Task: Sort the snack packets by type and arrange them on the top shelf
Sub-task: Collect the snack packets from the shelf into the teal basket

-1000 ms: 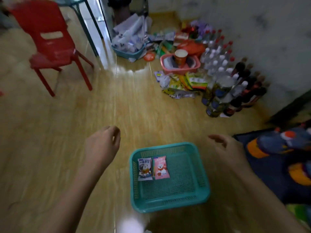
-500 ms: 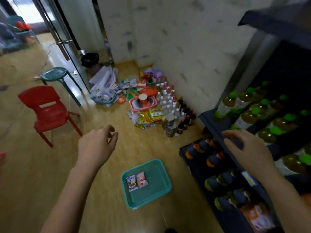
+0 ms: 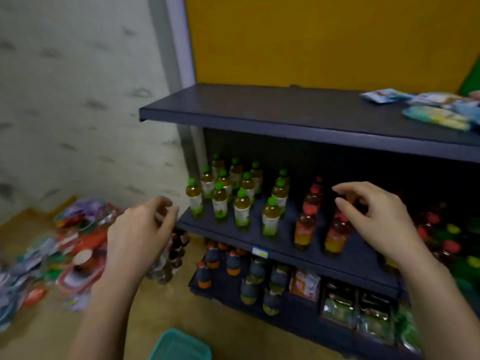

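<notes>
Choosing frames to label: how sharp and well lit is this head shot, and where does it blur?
Head view: dim light; the heap of colourful packets on the floor is smeared worst; the snack packets on the dark top shelf are soft; the green-capped bottles are readable; the bottom shelf sinks into shadow.

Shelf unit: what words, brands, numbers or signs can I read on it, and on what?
None can be read.
Snack packets on the top shelf: print blurred.
Green-capped bottles: labels blurred.
Yellow tag under those bottles: too small.
Orange packet lower down: blurred.
</notes>
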The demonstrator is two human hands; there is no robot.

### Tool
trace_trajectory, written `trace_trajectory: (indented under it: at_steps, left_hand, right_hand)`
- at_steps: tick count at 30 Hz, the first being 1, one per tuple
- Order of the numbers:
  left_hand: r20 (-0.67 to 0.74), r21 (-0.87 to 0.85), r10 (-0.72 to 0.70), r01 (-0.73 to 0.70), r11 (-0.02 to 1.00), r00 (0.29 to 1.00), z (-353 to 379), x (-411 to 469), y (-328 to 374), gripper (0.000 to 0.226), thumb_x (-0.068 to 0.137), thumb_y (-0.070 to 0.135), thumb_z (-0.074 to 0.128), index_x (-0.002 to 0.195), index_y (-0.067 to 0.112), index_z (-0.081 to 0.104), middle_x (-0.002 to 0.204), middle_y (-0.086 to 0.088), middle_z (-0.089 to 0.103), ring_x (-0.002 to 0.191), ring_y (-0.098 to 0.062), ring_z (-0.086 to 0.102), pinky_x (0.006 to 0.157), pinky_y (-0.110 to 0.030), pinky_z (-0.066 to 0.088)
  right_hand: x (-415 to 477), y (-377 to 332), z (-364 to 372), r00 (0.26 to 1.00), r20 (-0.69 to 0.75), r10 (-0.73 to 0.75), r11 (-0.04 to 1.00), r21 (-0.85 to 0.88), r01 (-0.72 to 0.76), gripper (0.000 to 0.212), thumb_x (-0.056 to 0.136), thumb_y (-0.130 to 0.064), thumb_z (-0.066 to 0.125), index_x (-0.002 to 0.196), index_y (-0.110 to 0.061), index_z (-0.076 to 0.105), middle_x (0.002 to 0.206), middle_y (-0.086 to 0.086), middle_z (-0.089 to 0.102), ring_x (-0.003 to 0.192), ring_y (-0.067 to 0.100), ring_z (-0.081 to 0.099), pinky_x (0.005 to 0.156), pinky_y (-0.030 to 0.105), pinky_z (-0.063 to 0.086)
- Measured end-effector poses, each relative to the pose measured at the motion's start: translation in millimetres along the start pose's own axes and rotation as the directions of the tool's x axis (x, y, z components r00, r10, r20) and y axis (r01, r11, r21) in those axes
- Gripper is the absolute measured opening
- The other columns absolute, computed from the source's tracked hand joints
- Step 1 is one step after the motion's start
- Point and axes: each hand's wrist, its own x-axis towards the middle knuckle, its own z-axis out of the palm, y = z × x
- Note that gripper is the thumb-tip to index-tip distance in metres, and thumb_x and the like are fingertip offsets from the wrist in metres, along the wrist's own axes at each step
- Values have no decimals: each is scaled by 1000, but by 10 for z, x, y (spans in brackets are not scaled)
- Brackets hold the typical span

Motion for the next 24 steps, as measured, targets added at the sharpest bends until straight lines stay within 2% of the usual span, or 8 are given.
trace_trajectory:
  at_steps: [4, 6, 9, 12, 15, 18, 21, 24]
  left_hand:
    - [69, -140, 199, -188, 972, 978, 297, 260, 769, 22, 89, 40, 53, 96, 22, 65, 82, 2, 67, 79, -26, 65, 61, -32, 46]
    - [54, -196, 269, -254, 947, 962, 450, 314, 1143, 20, 88, 39, 55, 96, 23, 65, 81, 7, 64, 80, -24, 65, 60, -29, 44]
    - [48, -242, 361, -340, 909, 931, 660, 325, 1671, 17, 88, 37, 58, 94, 24, 65, 77, 13, 60, 79, -19, 65, 50, -23, 34]
    - [63, -267, 413, -383, 884, 909, 875, 353, 2102, 16, 88, 37, 58, 93, 24, 65, 80, 9, 65, 80, -19, 65, 57, -26, 39]
    - [31, -284, 414, -389, 876, 910, 1024, 459, 2469, 16, 89, 37, 56, 93, 25, 65, 80, 10, 65, 78, -17, 64, 58, -25, 37]
    - [-4, -280, 394, -380, 882, 919, 1108, 623, 2803, 19, 90, 37, 53, 97, 24, 64, 84, 10, 65, 82, -15, 63, 59, -26, 40]
    - [-34, -267, 380, -375, 888, 924, 1179, 811, 3143, 21, 90, 38, 52, 98, 22, 64, 88, 7, 67, 84, -20, 64, 63, -30, 48]
    - [-48, -302, 350, -348, 888, 935, 1226, 1015, 3433, 23, 90, 39, 52, 98, 21, 65, 89, 3, 68, 86, -26, 64, 68, -35, 50]
  right_hand:
    - [-282, 414, -631, 981, -152, 120, 989, -71, -132, 21, 86, -24, 60, 105, -26, 66, 101, -8, 65, 92, 15, 62, 82, 36, 50]
    - [-422, 629, -877, 960, -213, 181, 974, -92, -205, 19, 84, -19, 64, 102, -24, 67, 96, -6, 66, 89, 17, 63, 79, 35, 49]
    - [-605, 962, -1137, 928, -261, 266, 949, -99, -300, 17, 83, -16, 65, 98, -21, 69, 92, -5, 65, 89, 15, 63, 71, 24, 44]
    - [-666, 1274, -1303, 904, -282, 322, 930, -86, -358, 16, 83, -14, 65, 96, -22, 69, 89, -8, 65, 85, 13, 61, 69, 11, 41]
    - [-547, 1564, -1447, 897, -302, 322, 933, -59, -354, 17, 82, -13, 66, 94, -25, 67, 86, -10, 64, 82, 12, 62, 73, 1, 37]
    - [-262, 1810, -1618, 911, -324, 253, 957, -53, -285, 17, 82, -12, 66, 96, -21, 68, 87, -7, 66, 85, 13, 64, 76, 12, 43]
    - [156, 1973, -1829, 924, -337, 180, 972, -84, -220, 16, 84, -16, 64, 99, -19, 68, 90, -6, 66, 86, 13, 63, 81, 27, 48]
    - [618, 2080, -1969, 939, -294, 180, 979, -35, -199, 14, 87, -19, 60, 99, -21, 67, 89, -8, 65, 84, 9, 60, 77, 22, 41]
